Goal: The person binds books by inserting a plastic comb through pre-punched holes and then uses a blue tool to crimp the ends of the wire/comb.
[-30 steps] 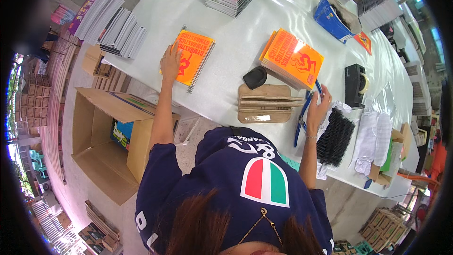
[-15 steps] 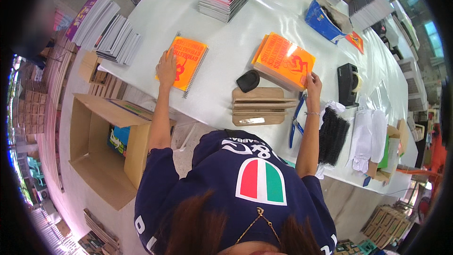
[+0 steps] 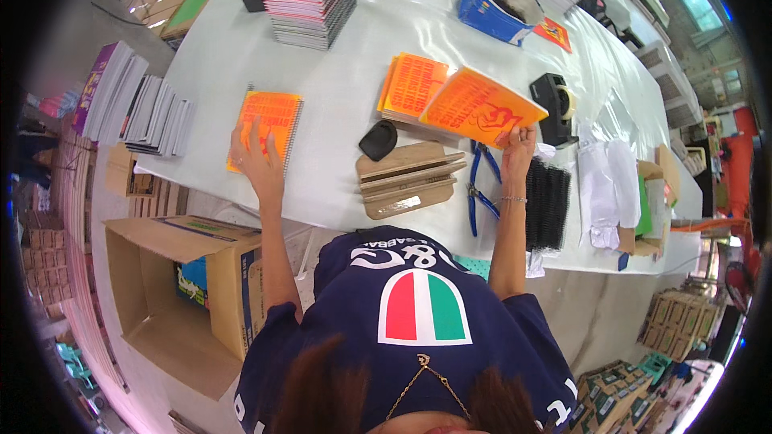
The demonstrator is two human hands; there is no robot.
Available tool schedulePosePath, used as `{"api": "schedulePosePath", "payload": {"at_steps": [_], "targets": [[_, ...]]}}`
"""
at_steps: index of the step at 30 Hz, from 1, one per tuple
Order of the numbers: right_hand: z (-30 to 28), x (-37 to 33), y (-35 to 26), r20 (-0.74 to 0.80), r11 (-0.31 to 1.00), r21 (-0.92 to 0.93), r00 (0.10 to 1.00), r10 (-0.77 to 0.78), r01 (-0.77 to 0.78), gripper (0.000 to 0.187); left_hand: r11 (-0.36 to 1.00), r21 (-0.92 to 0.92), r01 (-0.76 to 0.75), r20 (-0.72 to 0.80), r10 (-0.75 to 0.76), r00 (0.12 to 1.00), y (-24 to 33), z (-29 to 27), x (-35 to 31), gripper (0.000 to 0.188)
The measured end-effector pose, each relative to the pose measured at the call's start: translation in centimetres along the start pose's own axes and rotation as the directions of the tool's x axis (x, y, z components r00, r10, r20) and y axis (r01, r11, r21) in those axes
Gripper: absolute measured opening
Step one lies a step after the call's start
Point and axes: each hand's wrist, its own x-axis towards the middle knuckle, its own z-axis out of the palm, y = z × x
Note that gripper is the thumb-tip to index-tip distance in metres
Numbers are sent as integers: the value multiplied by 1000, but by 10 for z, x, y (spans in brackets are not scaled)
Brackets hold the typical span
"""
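Note:
My left hand (image 3: 257,162) rests with fingers spread on an orange spiral-bound notebook (image 3: 279,109) lying at the left of the table. At the right, my right hand (image 3: 516,149) grips the near right corner of an orange-covered booklet (image 3: 474,104), thumb and fingers pinching its edge. This booklet is tilted and partly raised over a small stack of matching orange booklets (image 3: 412,84). Blue-handled pliers (image 3: 474,193) lie just below my right hand. Beside them sits a brown slotted block (image 3: 410,185), with a black rounded object (image 3: 378,141) at its upper left.
A tall stack of spiral notebooks (image 3: 310,12) stands at the far left, and a blue carton (image 3: 489,14) farther back. Right of my forearm are black wire spirals (image 3: 549,205), a tape dispenser (image 3: 555,108) and white cloths (image 3: 607,185). An open cardboard box (image 3: 229,273) stands left of me.
My right hand has lifted the top orange booklet's corner away from the stack. My left hand's fingers have spread over the spiral notebook. The whole view has shifted.

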Motion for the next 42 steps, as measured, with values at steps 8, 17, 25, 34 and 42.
{"api": "schedulePosePath", "payload": {"at_steps": [8, 17, 25, 34, 42], "targets": [[-39, -27, 3, 106, 983, 178, 994, 36, -54, 34, 960, -274, -57, 60, 76, 995, 64, 1, -59, 36], [-8, -81, 21, 252, 915, -400, 955, 157, -45, 12, 719, -691, 76, 377, 269, 886, 104, 8, -84, 66], [-16, -68, -47, 221, 397, -854, 925, -311, 337, 20, 661, -708, 249, 508, 231, 830, 63, 12, -58, 52], [-103, -33, -16, 138, 165, -973, 978, -155, 163, 33, 555, -757, 345, 546, 247, 800, 57, 12, -43, 72], [-100, -35, -21, 188, 235, -950, 977, -100, 206, 35, 780, -613, 121, 358, 138, 923, 84, 7, -55, 80]]}}
